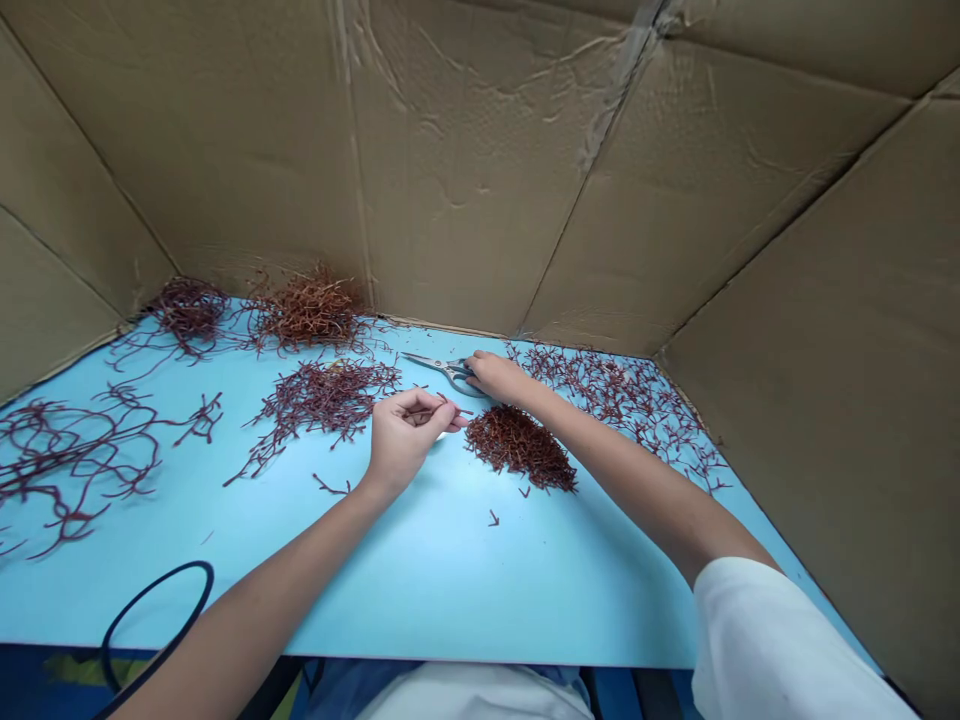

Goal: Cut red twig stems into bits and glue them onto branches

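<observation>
My left hand is closed in a pinch on a short reddish-brown twig, palm partly turned up, above the light blue table. My right hand reaches further out, its fingers curled on the handles of a pair of scissors. The scissors lie on the table with their blades pointing left. Just beneath my right forearm is a dense heap of short cut twig pieces. Left of my left hand spreads a loose pile of branched twigs.
Long tangled stems lie at the left. Two bushier piles, a dark one and a rust-coloured one, stand at the back. Forked twigs are scattered at the right. Cardboard walls enclose the table; a black cable loop hangs over its front edge.
</observation>
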Tool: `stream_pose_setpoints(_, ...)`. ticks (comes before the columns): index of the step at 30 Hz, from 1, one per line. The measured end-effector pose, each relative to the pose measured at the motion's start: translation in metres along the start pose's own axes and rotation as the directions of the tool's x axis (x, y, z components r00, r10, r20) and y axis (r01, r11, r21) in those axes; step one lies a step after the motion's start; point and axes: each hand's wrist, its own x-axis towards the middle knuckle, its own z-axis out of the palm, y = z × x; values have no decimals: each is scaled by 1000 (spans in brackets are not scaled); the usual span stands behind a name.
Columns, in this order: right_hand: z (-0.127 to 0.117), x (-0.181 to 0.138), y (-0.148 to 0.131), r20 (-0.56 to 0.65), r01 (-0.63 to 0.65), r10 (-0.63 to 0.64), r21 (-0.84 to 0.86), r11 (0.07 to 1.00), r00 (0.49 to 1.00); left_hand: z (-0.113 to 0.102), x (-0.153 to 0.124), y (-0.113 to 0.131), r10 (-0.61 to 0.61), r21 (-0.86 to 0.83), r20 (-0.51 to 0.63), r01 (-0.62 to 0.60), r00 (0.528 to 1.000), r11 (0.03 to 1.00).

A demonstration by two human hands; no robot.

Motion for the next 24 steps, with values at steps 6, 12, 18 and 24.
stream_pose_setpoints(6,-11,-2,-2,-79,-15,23,98,995,997,1,3,3,-6,-66,-28,4,1000,998)
stream_pose_setpoints(12,-34,-82,16,-150,-50,108,351,935,983,-2,7,3,5,-49,-23,-7,1000,999)
stream_pose_setpoints(18,-27,-185,8,34,-196,290,812,549,956,2,-1,7,10,-15,49,-9,999,1000)
stream_pose_setpoints(24,-17,-223,-12,-134,-118,244,599,792,961,8,-8,8,-20,15,97,19,995,1000)
